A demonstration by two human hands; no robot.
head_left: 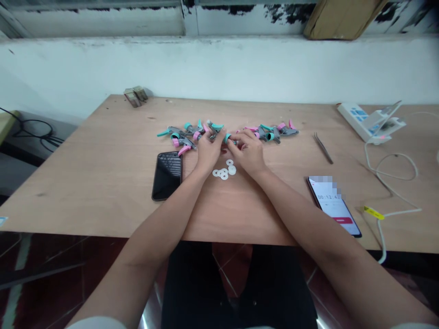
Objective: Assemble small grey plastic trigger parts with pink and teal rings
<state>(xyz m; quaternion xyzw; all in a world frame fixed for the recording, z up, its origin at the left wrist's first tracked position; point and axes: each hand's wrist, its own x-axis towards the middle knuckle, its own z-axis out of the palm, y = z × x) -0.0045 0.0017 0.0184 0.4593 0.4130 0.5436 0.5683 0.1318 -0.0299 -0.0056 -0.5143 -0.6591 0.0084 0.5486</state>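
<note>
Near the middle of the table, my left hand [209, 150] is closed around a trigger spray head with a teal collar [227, 138]. Much of that spray head is hidden by my fingers. My right hand [249, 151] has its fingers curled and pinched, with the tips at the collar; whether something small sits between them is hidden. Several flat white ring washers [224, 173] lie on the wood just below both hands. More grey spray heads with teal and pink parts lie in a left group [183, 133] and a right group [272, 132].
A dark phone [167, 177] lies left of my left forearm. Tweezers [323, 148] and a phone showing a timer [334, 205] are on the right. Behind them are a power strip [360, 122] and a looping white cable [391, 187]. Small blocks [136, 96] stand at the back left.
</note>
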